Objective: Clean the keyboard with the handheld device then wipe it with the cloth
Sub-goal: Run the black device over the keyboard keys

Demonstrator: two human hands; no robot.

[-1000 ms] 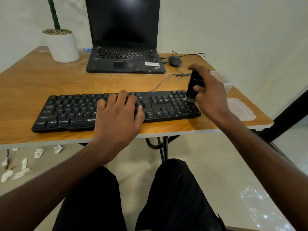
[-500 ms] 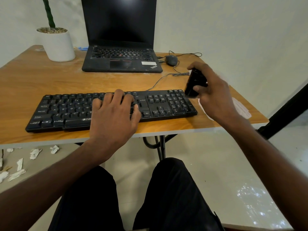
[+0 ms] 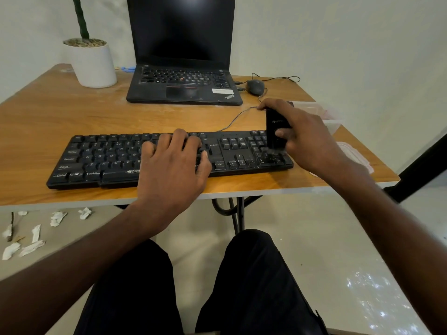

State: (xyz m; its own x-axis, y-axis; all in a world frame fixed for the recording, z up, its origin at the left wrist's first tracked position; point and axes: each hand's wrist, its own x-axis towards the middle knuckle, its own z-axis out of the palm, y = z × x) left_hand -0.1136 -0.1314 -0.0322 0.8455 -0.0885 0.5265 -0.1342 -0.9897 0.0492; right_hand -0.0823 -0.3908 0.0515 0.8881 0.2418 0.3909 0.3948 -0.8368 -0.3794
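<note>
A black keyboard [image 3: 108,158] lies along the front of the wooden table [image 3: 48,117]. My left hand [image 3: 174,170] rests flat on its middle keys, fingers spread, pressing it down. My right hand [image 3: 307,139] grips a black handheld device [image 3: 274,126], held upright with its lower tip on the number pad at the keyboard's right end. No cloth can be made out.
An open black laptop [image 3: 183,85] stands behind the keyboard, a grey mouse [image 3: 255,87] to its right and a white plant pot [image 3: 93,61] at the back left. Clear plastic containers [image 3: 324,112] sit at the right edge. Crumpled paper scraps [image 3: 29,238] lie on the floor.
My right hand lifted the device off the keys to the right half a second ago, and has now brought it back down onto the number pad. The left hand stayed put.
</note>
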